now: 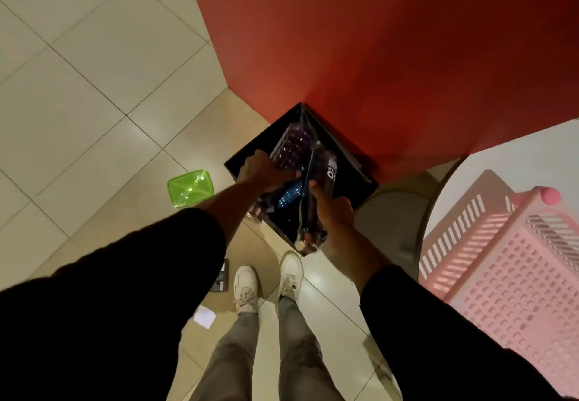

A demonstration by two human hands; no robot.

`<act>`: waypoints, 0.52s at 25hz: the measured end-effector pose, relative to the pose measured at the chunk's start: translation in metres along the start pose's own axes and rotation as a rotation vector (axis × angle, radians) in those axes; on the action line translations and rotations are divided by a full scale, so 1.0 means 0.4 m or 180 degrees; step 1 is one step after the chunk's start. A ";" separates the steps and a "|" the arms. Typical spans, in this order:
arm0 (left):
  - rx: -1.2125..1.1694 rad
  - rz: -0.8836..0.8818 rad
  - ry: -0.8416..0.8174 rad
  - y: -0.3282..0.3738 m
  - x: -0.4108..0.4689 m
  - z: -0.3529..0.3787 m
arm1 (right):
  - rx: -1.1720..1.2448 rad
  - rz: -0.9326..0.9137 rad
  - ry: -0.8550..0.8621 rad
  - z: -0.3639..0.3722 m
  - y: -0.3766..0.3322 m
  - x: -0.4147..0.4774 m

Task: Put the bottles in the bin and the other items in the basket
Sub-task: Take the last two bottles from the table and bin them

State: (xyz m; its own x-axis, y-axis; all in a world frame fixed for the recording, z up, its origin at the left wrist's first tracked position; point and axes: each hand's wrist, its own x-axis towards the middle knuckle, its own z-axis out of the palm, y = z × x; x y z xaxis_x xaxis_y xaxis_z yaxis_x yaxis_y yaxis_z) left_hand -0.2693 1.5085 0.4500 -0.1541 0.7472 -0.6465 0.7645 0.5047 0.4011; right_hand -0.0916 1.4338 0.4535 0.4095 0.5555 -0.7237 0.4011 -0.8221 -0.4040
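A black square bin [254,145] stands on the floor in the corner of the red wall. Both my hands are over its opening. My left hand [266,171] grips a clear ribbed bottle with a purple tint [293,146], which points down into the bin. My right hand [333,209] grips a dark bottle with a white-lettered label [329,167]; its pale cap end [300,244] is near the bin's front edge. A blue glint [289,195] shows between my hands. A pink slotted basket [507,262] sits on a white table [513,162] to the right.
A green translucent container [189,188] lies on the tiled floor left of the bin. A dark flat item [221,275] and a white scrap of paper [205,316] lie by my left shoe. My feet stand just in front of the bin.
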 end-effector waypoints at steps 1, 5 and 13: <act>0.0105 -0.0022 -0.0110 0.011 0.023 -0.008 | -0.0088 -0.0096 -0.0029 0.009 -0.004 0.016; 0.0838 0.0216 -0.0144 -0.012 0.024 -0.022 | -0.0933 -0.0694 -0.0113 0.020 0.038 0.019; 0.1341 0.1009 0.0039 -0.202 -0.198 0.026 | -0.1549 -0.1442 -0.0032 0.022 0.087 -0.094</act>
State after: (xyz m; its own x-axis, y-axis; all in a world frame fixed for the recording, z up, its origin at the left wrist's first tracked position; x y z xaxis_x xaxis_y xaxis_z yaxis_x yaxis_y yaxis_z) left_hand -0.3122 1.4040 0.4620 0.1202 0.8413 -0.5271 0.9598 0.0372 0.2783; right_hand -0.1001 1.3831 0.4616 0.1067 0.8297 -0.5479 0.8570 -0.3561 -0.3724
